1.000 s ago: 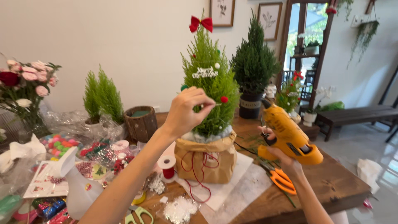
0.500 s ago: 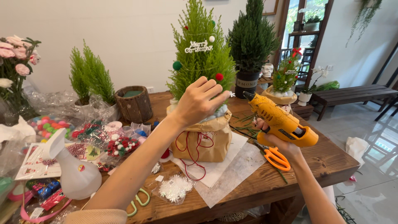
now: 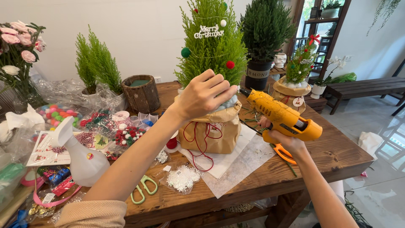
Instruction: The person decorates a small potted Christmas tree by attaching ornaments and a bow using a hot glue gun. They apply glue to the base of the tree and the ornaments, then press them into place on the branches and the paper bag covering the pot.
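Observation:
My left hand (image 3: 204,95) is raised in front of a small light-green conifer (image 3: 213,46) that stands in a brown paper wrap (image 3: 211,133). Its fingers are bunched together and I see nothing between them. My right hand (image 3: 280,141) grips a yellow glue gun (image 3: 280,115). The gun's nozzle points left and almost touches my left fingertips. A red pompom (image 3: 230,64), a green pompom (image 3: 185,52), a white ball and a white lettered sign hang on the tree.
On the wooden table (image 3: 337,156) lie green-handled scissors (image 3: 143,188), orange-handled scissors (image 3: 283,153), a white spray bottle (image 3: 80,154), a bag of white flakes (image 3: 182,178), white paper sheets and bags of pompoms. Other potted conifers, a wooden pot and pink flowers stand behind.
My left hand let go of the red pompom on the tree and dropped lower. My right hand brought the glue gun up and left, to the left fingertips.

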